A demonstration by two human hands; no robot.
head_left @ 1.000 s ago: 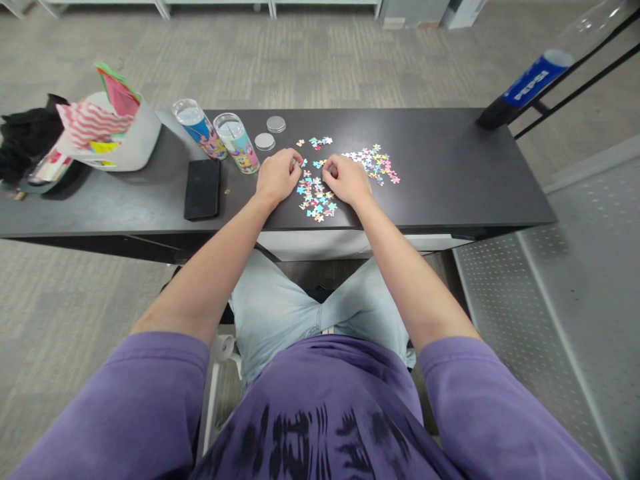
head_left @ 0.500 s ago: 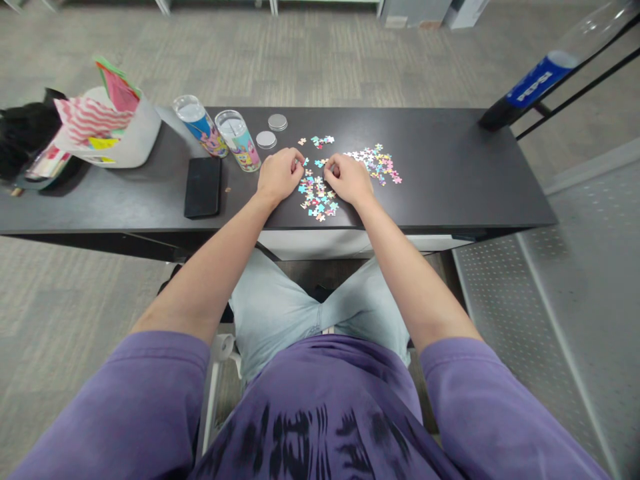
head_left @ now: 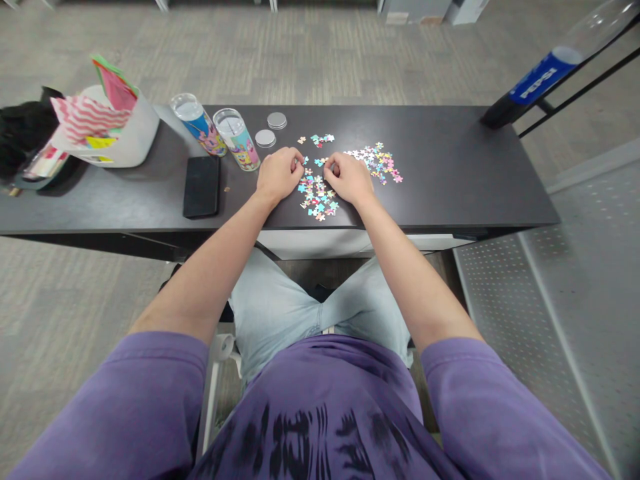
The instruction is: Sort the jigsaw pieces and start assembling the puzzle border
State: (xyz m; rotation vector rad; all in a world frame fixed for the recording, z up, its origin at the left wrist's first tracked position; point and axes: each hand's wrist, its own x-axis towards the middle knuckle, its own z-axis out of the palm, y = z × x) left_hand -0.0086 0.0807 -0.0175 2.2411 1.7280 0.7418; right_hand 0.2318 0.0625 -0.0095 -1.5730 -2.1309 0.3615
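My left hand (head_left: 281, 173) rests on the dark table with its fingers closed, a small blue jigsaw puzzle piece (head_left: 306, 161) at its fingertips. Opposite it, my right hand (head_left: 350, 177) is curled in a pinch at a blue and white puzzle piece (head_left: 319, 162). Just below and between the hands lies a loose pile of jigsaw pieces (head_left: 318, 199). A few pieces joined or touching (head_left: 322, 140) lie beyond the hands, with a single tan piece (head_left: 301, 140) beside them. Behind my right hand spreads a second pile of pieces (head_left: 379, 162), pink, yellow and white.
Two clear printed canisters (head_left: 239, 141) stand left of my left hand, near two round metal lids (head_left: 265, 139). A black box (head_left: 202, 187) lies nearer. Far left is a white bin (head_left: 143, 137) with bags. A Pepsi bottle (head_left: 543, 79) stands at the table's right end.
The view has shifted very slightly. Both hands and the puzzle pieces stay in practically the same places.
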